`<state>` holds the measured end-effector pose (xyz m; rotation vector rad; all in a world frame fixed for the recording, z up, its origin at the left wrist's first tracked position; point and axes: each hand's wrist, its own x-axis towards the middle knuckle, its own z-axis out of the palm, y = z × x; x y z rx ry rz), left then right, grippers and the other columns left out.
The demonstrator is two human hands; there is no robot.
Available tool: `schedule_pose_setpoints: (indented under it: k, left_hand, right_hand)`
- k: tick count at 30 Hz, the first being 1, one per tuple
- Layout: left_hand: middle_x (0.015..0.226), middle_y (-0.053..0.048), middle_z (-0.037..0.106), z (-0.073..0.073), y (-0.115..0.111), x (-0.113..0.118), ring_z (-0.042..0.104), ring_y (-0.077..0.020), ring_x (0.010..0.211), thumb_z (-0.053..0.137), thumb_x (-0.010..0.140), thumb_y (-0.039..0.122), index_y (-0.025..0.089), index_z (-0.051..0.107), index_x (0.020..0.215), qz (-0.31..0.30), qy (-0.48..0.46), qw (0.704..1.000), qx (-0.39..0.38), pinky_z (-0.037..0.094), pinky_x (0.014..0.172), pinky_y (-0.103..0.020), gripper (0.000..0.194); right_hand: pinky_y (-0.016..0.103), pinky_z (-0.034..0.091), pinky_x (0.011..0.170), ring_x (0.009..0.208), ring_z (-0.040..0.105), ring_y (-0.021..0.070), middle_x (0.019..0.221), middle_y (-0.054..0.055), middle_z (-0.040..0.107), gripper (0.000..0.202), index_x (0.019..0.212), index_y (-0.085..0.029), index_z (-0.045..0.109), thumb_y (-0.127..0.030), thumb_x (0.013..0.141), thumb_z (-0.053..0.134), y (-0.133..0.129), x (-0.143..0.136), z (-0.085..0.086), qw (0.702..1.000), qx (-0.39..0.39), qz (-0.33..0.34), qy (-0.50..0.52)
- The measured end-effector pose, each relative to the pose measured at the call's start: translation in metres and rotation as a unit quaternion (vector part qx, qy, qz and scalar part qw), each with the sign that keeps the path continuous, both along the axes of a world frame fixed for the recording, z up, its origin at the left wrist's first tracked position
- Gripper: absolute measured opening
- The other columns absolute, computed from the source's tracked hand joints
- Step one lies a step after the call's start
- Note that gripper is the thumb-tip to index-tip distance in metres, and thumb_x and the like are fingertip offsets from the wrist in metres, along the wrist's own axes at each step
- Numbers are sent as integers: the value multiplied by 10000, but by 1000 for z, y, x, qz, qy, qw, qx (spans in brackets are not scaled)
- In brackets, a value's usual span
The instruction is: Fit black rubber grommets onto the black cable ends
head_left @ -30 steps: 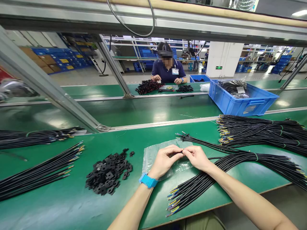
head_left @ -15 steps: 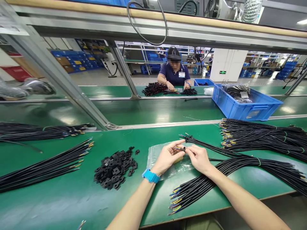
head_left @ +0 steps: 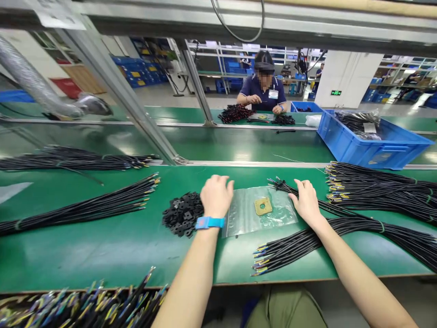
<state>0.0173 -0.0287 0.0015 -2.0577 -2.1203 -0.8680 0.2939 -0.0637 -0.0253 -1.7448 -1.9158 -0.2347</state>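
My left hand (head_left: 216,197) hovers at the right edge of a pile of small black flat parts (head_left: 182,214), thumb apart from the fingers and nothing visible in it. My right hand (head_left: 306,201) is over several black cables (head_left: 290,187), its thumb and fingers apart; whether it touches them I cannot tell. Black parts sit near the wire ends of these cables. Between my hands a clear plastic bag (head_left: 241,214) lies flat, with a yellowish square plate (head_left: 262,206) with a round hole at its middle.
A tied cable bundle (head_left: 307,237) lies front right, and more cables (head_left: 378,187) behind it. Other bundles (head_left: 85,202) lie left, with many wire ends (head_left: 102,305) at bottom left. A blue bin (head_left: 372,141) stands back right. A metal post (head_left: 136,100) slants at left; a co-worker (head_left: 262,86) sits opposite.
My hands have separated: the left went left toward the black parts, the right moved right over the cables. The yellowish plate is now uncovered. The view has tilted down and shifted left.
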Motion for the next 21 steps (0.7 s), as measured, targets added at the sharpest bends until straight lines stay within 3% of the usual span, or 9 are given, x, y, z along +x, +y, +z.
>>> schedule_pose_setpoints:
  k: [2, 5, 9, 13, 16, 18, 21]
  left_hand:
    - [1036, -219, 620, -2, 4, -12, 559, -357, 1007, 467, 877, 290, 109, 698, 991, 67, 84, 991, -75, 451, 799, -429, 315]
    - [1007, -224, 617, -6, 6, -18, 557, -357, 978, 445, 848, 182, 90, 703, 949, 81, 132, 977, -146, 452, 735, -402, 292]
    - [1021, -216, 608, -4, 4, -15, 576, -318, 941, 400, 814, 76, 91, 691, 1009, 94, 123, 977, -144, 450, 723, -366, 350]
    - [1072, -246, 584, 0, 2, -14, 586, -311, 943, 393, 809, 57, 38, 675, 996, 124, 125, 976, -128, 457, 712, -345, 339]
    - [1047, -248, 606, 1, 3, -15, 583, -324, 969, 383, 799, 38, 28, 679, 960, 119, 126, 975, -138, 461, 708, -347, 338]
    - [1025, -235, 629, 0, 4, -15, 577, -334, 989, 375, 798, 31, 43, 685, 955, 110, 123, 975, -146, 461, 699, -352, 347]
    - [1030, -212, 642, -1, 4, -15, 570, -330, 999, 361, 814, 36, 72, 691, 958, 115, 122, 976, -139, 454, 691, -347, 361]
  right_hand:
    - [368, 438, 816, 979, 576, 290, 1050, 146, 598, 327, 1160, -154, 585, -310, 877, 633, -1, 6, 0, 998, -54, -12, -25]
    - [319, 439, 736, 891, 639, 259, 976, 107, 660, 321, 1133, -179, 575, -344, 872, 664, -2, 9, 2, 992, -123, -26, -30]
    - [306, 421, 655, 822, 682, 265, 848, 86, 711, 338, 1186, -177, 549, -326, 896, 640, 5, 13, 8, 985, -151, -71, -47]
    - [304, 427, 664, 857, 683, 261, 939, 113, 711, 343, 1204, -164, 550, -249, 886, 648, 12, 18, 14, 984, -127, -112, -56]
    - [305, 441, 703, 880, 661, 250, 975, 129, 685, 302, 1174, -153, 569, -164, 878, 630, 3, 18, 22, 983, -122, -112, -75]
    - [307, 449, 754, 925, 633, 241, 993, 124, 659, 270, 1138, -156, 593, -143, 871, 630, -12, 13, 29, 989, -110, -63, -70]
    - [285, 458, 792, 918, 607, 197, 979, 70, 636, 203, 1081, -188, 636, -208, 880, 647, -44, 4, 37, 981, -143, 133, -4]
